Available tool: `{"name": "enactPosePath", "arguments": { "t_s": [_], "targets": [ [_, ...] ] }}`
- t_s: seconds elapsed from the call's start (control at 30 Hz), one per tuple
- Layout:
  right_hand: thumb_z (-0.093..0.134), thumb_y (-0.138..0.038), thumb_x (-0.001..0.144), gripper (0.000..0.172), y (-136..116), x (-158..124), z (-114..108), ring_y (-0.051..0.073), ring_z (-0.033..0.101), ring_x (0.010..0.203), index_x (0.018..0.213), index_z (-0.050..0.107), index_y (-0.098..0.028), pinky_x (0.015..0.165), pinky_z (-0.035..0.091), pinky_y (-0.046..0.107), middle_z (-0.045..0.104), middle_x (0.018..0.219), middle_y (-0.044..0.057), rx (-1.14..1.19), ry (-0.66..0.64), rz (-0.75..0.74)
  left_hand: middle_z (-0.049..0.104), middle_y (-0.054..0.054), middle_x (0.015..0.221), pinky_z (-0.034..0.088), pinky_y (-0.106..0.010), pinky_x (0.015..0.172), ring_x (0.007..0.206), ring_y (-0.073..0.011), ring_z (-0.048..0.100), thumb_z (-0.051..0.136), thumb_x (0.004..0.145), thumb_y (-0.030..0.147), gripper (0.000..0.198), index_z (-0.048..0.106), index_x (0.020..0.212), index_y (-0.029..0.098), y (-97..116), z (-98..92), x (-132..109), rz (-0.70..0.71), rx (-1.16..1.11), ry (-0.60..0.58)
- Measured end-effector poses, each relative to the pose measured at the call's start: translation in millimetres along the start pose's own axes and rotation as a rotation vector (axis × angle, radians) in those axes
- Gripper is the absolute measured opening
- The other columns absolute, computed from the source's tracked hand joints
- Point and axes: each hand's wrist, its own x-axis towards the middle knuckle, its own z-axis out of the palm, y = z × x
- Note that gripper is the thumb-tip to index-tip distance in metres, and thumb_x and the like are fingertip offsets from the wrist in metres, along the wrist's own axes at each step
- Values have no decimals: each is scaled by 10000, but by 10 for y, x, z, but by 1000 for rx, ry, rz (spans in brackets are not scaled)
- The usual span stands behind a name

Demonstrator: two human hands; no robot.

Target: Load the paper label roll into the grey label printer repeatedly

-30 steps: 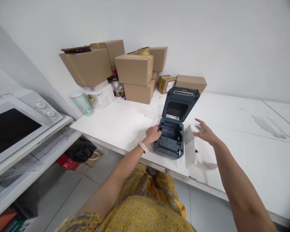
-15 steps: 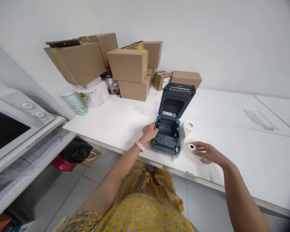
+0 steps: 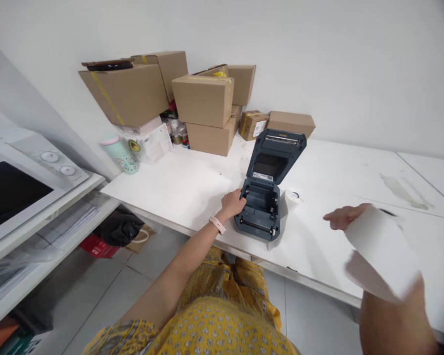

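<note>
A dark label printer (image 3: 259,207) stands on the white table with its lid (image 3: 276,155) raised and its roll bay showing bare. My left hand (image 3: 232,203) grips the printer's left side, thumb over the edge. Off to the right, my right hand (image 3: 342,217) holds a white paper roll (image 3: 373,236) above the table. A loose strip of paper hangs from it over my wrist, and part of the hand is hidden behind the paper. Another white roll (image 3: 293,197) sits at the printer's right side, with a strip of paper beside the printer.
Cardboard boxes (image 3: 203,101) are stacked along the wall at the back left. A mint tumbler (image 3: 120,155) stands by a white carton (image 3: 153,145). On the left a microwave (image 3: 25,182) rests on a shelf. The table's front edge (image 3: 311,281) runs just before my body.
My right hand has picked up the white paper roll from beside the printer and carried it up and to the right. My left hand has stayed on the printer.
</note>
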Motion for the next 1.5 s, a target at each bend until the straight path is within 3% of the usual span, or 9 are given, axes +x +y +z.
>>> {"name": "enactPosePath", "arguments": {
  "t_s": [0.1,0.17,0.3,0.43,0.57,0.7,1.03,1.33,1.5],
  "targets": [
    [486,-706,820,416,-365,263,169,319,672,837,922,651,-338,783,559,496,674,802,78,208,-223,-37,709,-64,1213,473,-360,937,1139,-268,638,454,866,281,488,545,1345,271,1,-4,-23,-2,-12,8],
    [570,-629,823,405,-411,493,433,303,665,934,1017,666,-286,834,548,454,708,997,86,-14,-419,27,712,-59,1205,474,-361,938,1136,-266,640,449,869,282,466,560,1322,277,3,-9,-39,13,-20,16],
    [474,-445,916,374,-39,912,1024,255,658,1017,1168,625,-213,902,504,390,698,1169,94,-541,-555,-48,711,-68,1211,489,-367,910,1125,-275,648,467,856,280,473,566,1318,278,3,-11,-46,1,-30,9],
    [534,-328,877,337,365,1101,1330,304,633,1135,1153,668,-187,1017,412,458,704,1201,127,-806,-623,-63,713,-70,1208,497,-365,888,1116,-279,654,483,836,283,489,572,1317,280,2,-5,-41,-16,-56,28],
    [640,-284,774,284,518,1113,1392,305,665,1048,1035,730,-217,1027,394,449,754,1045,100,-878,-647,-56,719,-59,1190,501,-357,863,1100,-276,658,502,822,301,487,588,1300,288,4,-4,-50,-33,-101,35],
    [639,-239,726,265,606,1085,1425,323,658,1009,955,745,-159,1046,388,444,743,1005,139,-944,-627,-55,717,-54,1187,502,-350,836,1080,-276,660,526,815,345,492,582,1301,297,3,-5,-62,-45,-141,34],
    [614,-264,738,242,691,1089,1482,318,622,973,918,739,-162,1050,392,467,708,986,157,-944,-638,-152,589,-108,1379,473,-387,944,1222,-316,579,546,824,449,610,483,1399,253,-29,33,-18,-21,-194,-33],
    [566,-231,818,327,695,966,1404,291,610,1114,1103,726,-222,1173,255,535,727,1070,118,-875,-695,-246,618,-97,1352,469,-374,948,1199,-306,591,572,823,485,588,510,1357,247,-44,39,-12,8,-224,-36],
    [349,-424,1005,450,572,668,1470,284,571,1246,1324,609,-244,1168,152,638,694,1264,102,-823,-560,-253,654,-62,1301,470,-339,939,1157,-265,613,546,842,410,472,559,1288,256,-33,31,-45,34,-224,-12]
  ]
}}
